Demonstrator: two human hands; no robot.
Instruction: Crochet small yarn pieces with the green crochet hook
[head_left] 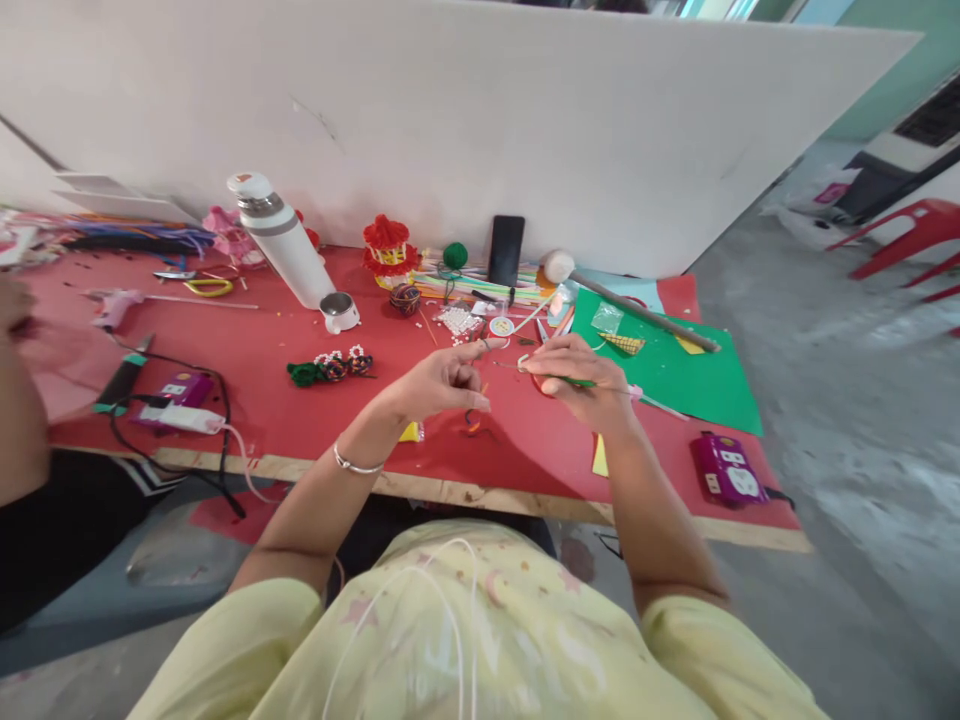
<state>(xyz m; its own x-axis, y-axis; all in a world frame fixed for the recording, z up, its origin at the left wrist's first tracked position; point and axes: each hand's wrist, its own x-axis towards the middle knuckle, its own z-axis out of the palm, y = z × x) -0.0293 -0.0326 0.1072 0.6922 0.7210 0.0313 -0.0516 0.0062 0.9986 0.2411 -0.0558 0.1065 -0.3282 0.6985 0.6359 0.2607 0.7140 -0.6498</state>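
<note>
My right hand (581,375) is closed around a thin crochet hook with a green handle (579,381), its metal tip pointing left. My left hand (446,382) faces it, index finger stretched out and thumb and other fingers curled in. A strand of dark multicoloured yarn (472,420) hangs just below the left thumb and appears to pass between thumb and index finger. A small gap separates the hook tip from the left fingers. Beyond the hands lie white beads (459,320) and a round white label (501,327).
On the red table (255,400) stand a white flask (281,240), a metal cup (340,312) and a red lantern-like craft (388,248). A phone (506,250) leans at the back. Right are a green sheet (675,385), stick (645,310) and purple socket box (727,468). Someone's arm (19,400) is left.
</note>
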